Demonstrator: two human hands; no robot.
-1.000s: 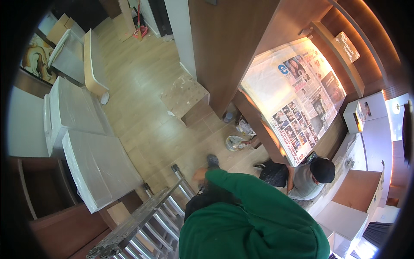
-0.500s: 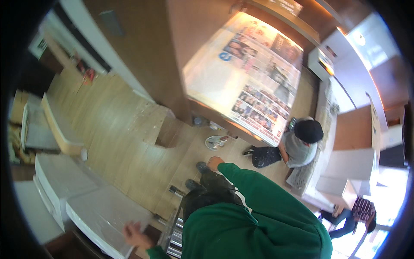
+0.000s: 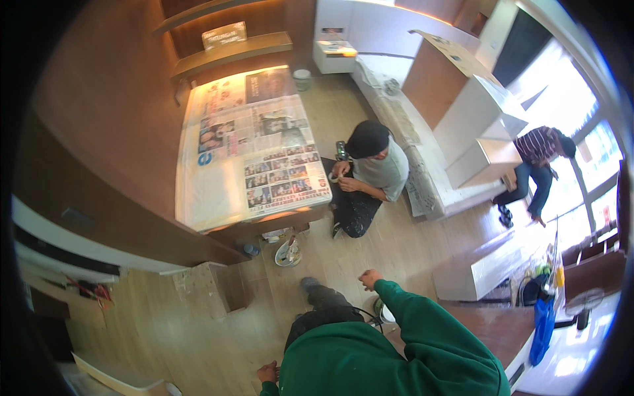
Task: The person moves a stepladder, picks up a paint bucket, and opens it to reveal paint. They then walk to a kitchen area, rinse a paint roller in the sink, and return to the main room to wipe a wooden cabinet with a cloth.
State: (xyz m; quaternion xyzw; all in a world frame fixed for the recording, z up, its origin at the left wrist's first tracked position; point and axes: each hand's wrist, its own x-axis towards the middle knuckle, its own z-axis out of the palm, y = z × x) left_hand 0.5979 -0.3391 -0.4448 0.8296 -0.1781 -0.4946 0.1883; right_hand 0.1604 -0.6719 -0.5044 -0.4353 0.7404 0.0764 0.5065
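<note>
My right hand (image 3: 370, 279) hangs in front of me over the wooden floor, nothing in it, its fingers loosely bent and apart. Close beside my right forearm stands a round white paint bucket (image 3: 384, 311), partly covered by the green sleeve. Low at my left side is my left hand (image 3: 267, 371), holding nothing I can see, with its fingers loosely apart. A round white tub (image 3: 288, 255) with tools in it sits on the floor ahead. Neither hand touches anything.
A newspaper-covered table (image 3: 228, 165) stands ahead. By it a person in a dark cap (image 3: 370, 142) sits on the floor, hands together; another person (image 3: 538, 155) sits far right. An open box (image 3: 228, 287) lies front left. White cabinets (image 3: 479, 274) stand right.
My view has swung to the right, bringing the far-right cabinets and blue bag into sight. My left hand has dropped in to my side; the metal ladder has left the view.
</note>
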